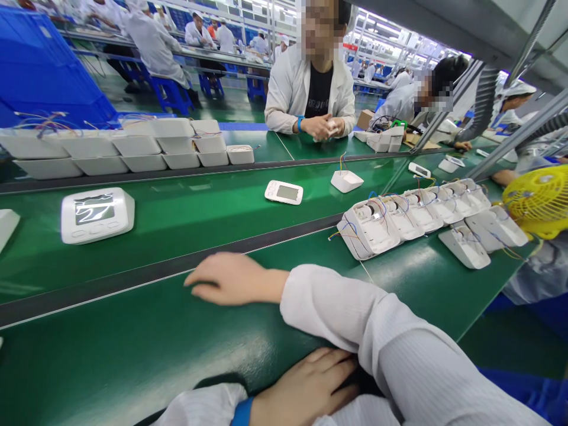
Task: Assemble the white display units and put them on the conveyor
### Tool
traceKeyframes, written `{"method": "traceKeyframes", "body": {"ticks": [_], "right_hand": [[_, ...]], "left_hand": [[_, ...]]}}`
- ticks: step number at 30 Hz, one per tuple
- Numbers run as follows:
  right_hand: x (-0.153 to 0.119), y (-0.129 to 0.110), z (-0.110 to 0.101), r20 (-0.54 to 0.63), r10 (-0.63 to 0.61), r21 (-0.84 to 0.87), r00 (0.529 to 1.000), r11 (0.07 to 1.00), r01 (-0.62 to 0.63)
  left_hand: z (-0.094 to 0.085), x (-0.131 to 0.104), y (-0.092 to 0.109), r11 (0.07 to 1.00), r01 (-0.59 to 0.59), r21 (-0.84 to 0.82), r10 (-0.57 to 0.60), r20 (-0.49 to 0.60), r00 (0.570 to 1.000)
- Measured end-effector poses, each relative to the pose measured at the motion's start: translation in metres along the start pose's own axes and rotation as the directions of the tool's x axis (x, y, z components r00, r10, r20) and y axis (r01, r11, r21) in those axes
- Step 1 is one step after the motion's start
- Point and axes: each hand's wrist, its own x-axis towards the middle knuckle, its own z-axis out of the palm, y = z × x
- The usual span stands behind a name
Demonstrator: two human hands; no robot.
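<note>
- Over the near worktop [146, 349], right hand [235, 279] is just hanging out by the dark rail [248, 239], pointing left, thumb and fingers apart and loosely bent.
- Left hand [306, 384] is down at the bottom, back facing up, fingers stretched out and a bit apart. It's tucked up against the right sleeve [399, 331], so the palm side is hidden and I can't tell what's under it. Blue band [242, 412] on that wrist.
- Panel [284, 193] with a grey screen lies face up on the green strip [204, 213], past the rail and a little right of the right hand.
- Same strip, over to the left: a monitor [97, 216], screen up and kinda shiny. Small shell [346, 181] with wires poking up sits right of the panel.
- Right side of the worktop has a row of open shells [415, 219], wires everywhere, with two loose shells [465, 245] next to it and a yellow fan [539, 198] beyond.
- Across the strip, stacked shells [133, 145] line the far left, and a co-worker [310, 94] in a white coat has both hands together; too small to tell what's in them.
</note>
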Motion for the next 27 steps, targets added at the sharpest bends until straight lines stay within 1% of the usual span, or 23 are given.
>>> {"method": "traceKeyframes", "body": {"ticks": [1,2,3,4,6,7,8,9,12,13,15,17,18,19,20,21,22,23,24,25,26,27], "right_hand": [[0.003,0.016,-0.013,-0.114,0.094,-0.043,0.989,0.994,-0.100],[0.003,0.033,-0.026,-0.219,0.197,-0.073,0.956,0.973,-0.218],[0.002,0.050,-0.040,-0.303,0.295,-0.097,0.906,0.936,-0.338],[-0.001,0.068,-0.053,-0.376,0.398,-0.115,0.837,0.876,-0.469],[-0.011,0.101,-0.074,-0.438,0.590,-0.146,0.678,0.698,-0.701],[-0.017,0.114,-0.081,-0.415,0.672,-0.153,0.613,0.612,-0.776],[-0.022,0.126,-0.086,-0.398,0.706,-0.146,0.585,0.581,-0.801],[-0.026,0.135,-0.088,-0.387,0.730,-0.142,0.564,0.557,-0.818],[-0.031,0.148,-0.088,-0.388,0.745,-0.114,0.543,0.545,-0.830],[-0.031,0.149,-0.087,-0.399,0.742,-0.101,0.539,0.548,-0.830],[-0.030,0.147,-0.086,-0.427,0.726,-0.067,0.539,0.569,-0.819],[-0.030,0.143,-0.086,-0.467,0.699,-0.014,0.542,0.606,-0.795],[-0.031,0.141,-0.087,-0.491,0.685,0.021,0.539,0.627,-0.779],[-0.032,0.138,-0.086,-0.514,0.672,0.062,0.533,0.649,-0.758],[-0.032,0.135,-0.085,-0.535,0.661,0.108,0.526,0.671,-0.734],[-0.032,0.132,-0.082,-0.552,0.654,0.157,0.518,0.691,-0.705],[-0.030,0.128,-0.078,-0.563,0.650,0.209,0.511,0.710,-0.673],[-0.027,0.122,-0.072,-0.566,0.649,0.260,0.508,0.726,-0.637],[-0.024,0.115,-0.065,-0.563,0.650,0.310,0.509,0.738,-0.599],[-0.019,0.106,-0.056,-0.555,0.652,0.357,0.516,0.747,-0.561],[-0.015,0.097,-0.047,-0.544,0.654,0.399,0.526,0.753,-0.524],[-0.012,0.086,-0.037,-0.533,0.655,0.435,0.536,0.755,-0.491]], "left_hand": [[0.002,0.002,-0.008,1.000,-0.015,0.006,0.015,0.009,1.000],[0.004,0.003,-0.012,1.000,-0.028,0.011,0.028,0.018,0.999],[0.005,0.003,-0.014,0.999,-0.036,0.016,0.036,0.023,0.999],[0.007,0.002,-0.014,0.999,-0.040,0.019,0.039,0.024,0.999],[0.010,-0.001,-0.011,0.999,-0.037,0.022,0.037,0.015,0.999],[0.011,-0.001,-0.009,0.999,-0.031,0.021,0.031,0.002,1.000],[0.014,-0.002,-0.008,1.000,-0.023,0.018,0.023,-0.020,1.000],[0.016,-0.002,-0.008,1.000,-0.018,0.014,0.018,-0.045,0.999],[0.020,-0.002,-0.010,1.000,-0.010,0.000,0.010,-0.094,0.995],[0.019,-0.002,-0.011,1.000,-0.009,-0.007,0.008,-0.088,0.996],[0.012,-0.001,-0.009,0.999,-0.008,-0.037,0.007,-0.034,0.999],[-0.002,0.004,-0.004,0.994,-0.040,-0.103,0.045,0.042,0.998],[-0.011,0.007,0.000,0.986,-0.062,-0.154,0.073,0.066,0.995],[-0.020,0.011,0.002,0.974,-0.076,-0.215,0.092,0.066,0.994],[-0.030,0.014,0.002,0.958,-0.070,-0.277,0.082,0.032,0.996],[-0.041,0.015,0.000,0.944,-0.039,-0.327,0.030,-0.030,0.999],[-0.053,0.015,-0.005,0.934,0.014,-0.358,-0.059,-0.115,0.992],[-0.066,0.013,-0.015,0.921,0.087,-0.379,-0.179,-0.214,0.960],[-0.080,0.009,-0.028,0.894,0.205,-0.398,-0.345,-0.319,0.883],[-0.095,0.003,-0.043,0.843,0.320,-0.432,-0.510,-0.456,0.730],[-0.109,-0.004,-0.060,0.796,0.364,-0.483,-0.603,-0.584,0.544],[-0.123,-0.011,-0.077,0.774,0.328,-0.541,-0.632,-0.693,0.348]]}}
